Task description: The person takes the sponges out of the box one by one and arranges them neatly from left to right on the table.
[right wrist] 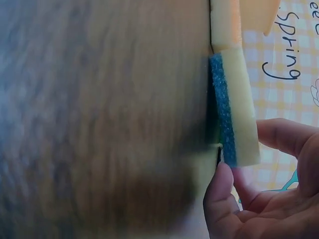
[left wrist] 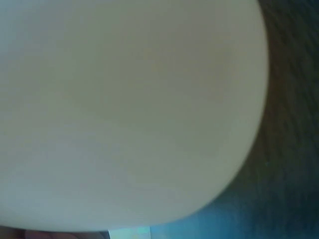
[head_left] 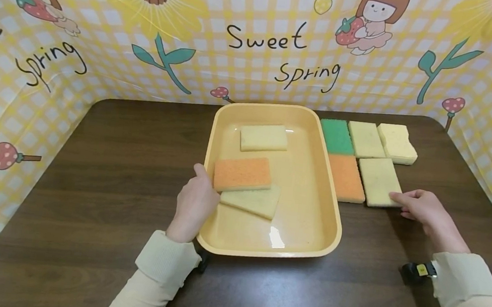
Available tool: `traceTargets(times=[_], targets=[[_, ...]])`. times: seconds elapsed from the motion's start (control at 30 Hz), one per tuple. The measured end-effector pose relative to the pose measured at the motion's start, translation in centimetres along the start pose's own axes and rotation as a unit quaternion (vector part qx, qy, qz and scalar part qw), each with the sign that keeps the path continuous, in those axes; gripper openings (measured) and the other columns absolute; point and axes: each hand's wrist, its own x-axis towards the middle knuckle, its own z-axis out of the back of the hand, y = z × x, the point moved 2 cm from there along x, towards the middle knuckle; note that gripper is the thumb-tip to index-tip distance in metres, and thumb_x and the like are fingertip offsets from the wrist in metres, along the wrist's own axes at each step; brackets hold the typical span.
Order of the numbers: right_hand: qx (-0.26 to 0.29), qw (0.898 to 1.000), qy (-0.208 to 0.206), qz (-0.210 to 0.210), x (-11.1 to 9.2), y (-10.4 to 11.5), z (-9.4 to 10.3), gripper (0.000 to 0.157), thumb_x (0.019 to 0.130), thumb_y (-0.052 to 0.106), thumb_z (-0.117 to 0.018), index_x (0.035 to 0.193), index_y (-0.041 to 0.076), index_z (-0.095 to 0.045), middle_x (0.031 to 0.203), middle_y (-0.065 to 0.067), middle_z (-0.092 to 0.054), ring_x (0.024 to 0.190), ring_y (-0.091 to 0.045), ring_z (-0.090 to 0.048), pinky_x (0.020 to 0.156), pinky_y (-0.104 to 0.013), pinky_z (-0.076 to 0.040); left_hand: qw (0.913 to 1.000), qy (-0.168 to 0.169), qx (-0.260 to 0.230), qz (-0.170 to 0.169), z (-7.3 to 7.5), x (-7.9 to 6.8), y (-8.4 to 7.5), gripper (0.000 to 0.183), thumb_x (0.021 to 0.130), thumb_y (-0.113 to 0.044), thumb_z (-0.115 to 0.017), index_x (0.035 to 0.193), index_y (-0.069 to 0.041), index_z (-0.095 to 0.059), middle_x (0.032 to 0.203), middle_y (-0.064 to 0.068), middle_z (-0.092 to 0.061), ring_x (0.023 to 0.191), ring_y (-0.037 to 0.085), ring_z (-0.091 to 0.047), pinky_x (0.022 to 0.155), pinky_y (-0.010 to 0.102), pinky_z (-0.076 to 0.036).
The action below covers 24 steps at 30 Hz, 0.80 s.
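Sponge pinched by its corner

The pale sponge lies right of the middle of the frame, on the dark surface. The right hand pinches its lower right corner, with a finger on the top and the thumb by the bottom edge. I cannot tell if that corner is up off the surface.

The left hand is at the center left, holding the left rim of the yellow tray. Most of its fingers are hidden.

The sponge looks light and soft, so a small squeeze should be enough. A hard pinch would likely just squash the foam. The right wrist view shows a blue-green bottom layer that looks rough, so it should not slip much. It should not break either. The free corner or the two long sides look like good places to hold.

An orange sponge sits just left of it, so that side is hard to get at. Above them are a green sponge, another pale one and a cream one with a wavy side.
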Motion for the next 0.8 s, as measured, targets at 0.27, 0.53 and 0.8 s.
traceTargets(times=[0.27, 0.53, 0.8], targets=[[-0.021, 1.000, 0.021, 0.000, 0.17, 0.10, 0.07, 0.059, 0.096, 0.041, -0.044, 0.118, -0.013, -0.044, 0.096, -0.004, -0.054, 0.071, 0.000, -0.052, 0.077, -0.033, -0.047, 1.0000, 0.002, -0.001, 0.001, 0.04, -0.02, -0.05, 0.034, 0.087, -0.006, -0.052, 0.113, 0.004, -0.034, 0.079, 0.024, -0.061, 0.062, 0.033, -0.060, 0.049, 0.038, -0.042], [-0.009, 1.000, 0.006, 0.016, 0.48, 0.15, -0.19, 0.053, 0.095, 0.036, -0.048, 0.112, -0.014, -0.048, 0.088, 0.005, -0.050, 0.068, 0.001, -0.051, 0.064, -0.017, -0.048, 1.0000, 0.004, 0.000, 0.001, -0.07, 0.13, -0.08, 0.034, 0.086, -0.006, -0.052, 0.112, 0.003, -0.033, 0.078, 0.023, -0.061, 0.062, 0.033, -0.060, 0.048, 0.038, -0.041], [-0.019, 1.000, 0.015, 0.010, 0.53, 0.15, -0.08, 0.056, 0.096, 0.039, -0.047, 0.115, -0.015, -0.049, 0.086, 0.006, -0.053, 0.067, 0.001, -0.053, 0.065, -0.019, -0.047, 1.0000, 0.002, 0.002, 0.001, -0.04, 0.11, -0.08, 0.034, 0.086, -0.006, -0.053, 0.112, 0.004, -0.034, 0.079, 0.024, -0.062, 0.063, 0.034, -0.061, 0.048, 0.039, -0.042]])
